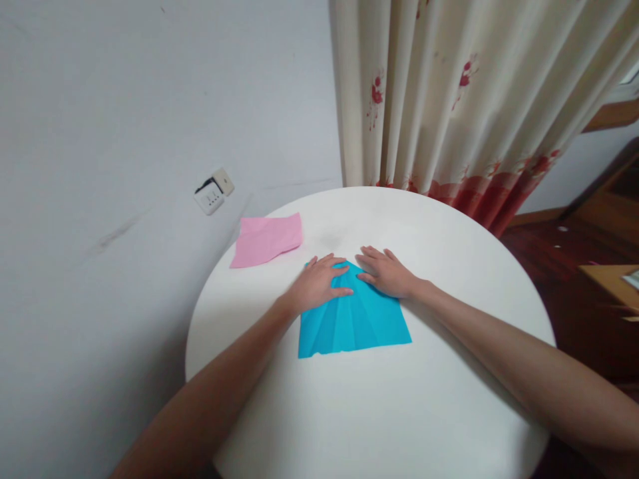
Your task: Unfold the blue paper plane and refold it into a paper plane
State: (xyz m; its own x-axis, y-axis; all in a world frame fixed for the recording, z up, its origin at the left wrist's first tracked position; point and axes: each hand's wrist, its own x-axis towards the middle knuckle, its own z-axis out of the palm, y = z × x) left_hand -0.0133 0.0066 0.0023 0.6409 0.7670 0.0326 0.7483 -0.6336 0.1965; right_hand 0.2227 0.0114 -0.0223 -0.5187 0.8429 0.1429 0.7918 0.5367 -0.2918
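Observation:
A blue sheet of paper [354, 322] lies on the white round table [369, 412]. Creases fan out across it from near its far edge, and its near edge looks slightly ragged at the left. My left hand [317, 285] rests on the sheet's far left part with the fingers stretched out. On the far right part lies my right hand [387, 271], palm down, fingers spread. The two hands cover the sheet's far corners. Neither hand grips anything.
Pink paper [269, 239] with fold lines lies at the table's far left. A grey-white wall with a power socket [210, 197] stands at the left. Behind the table hangs a cream curtain [424, 100] with red flowers. Wooden furniture [609, 283] is at the right.

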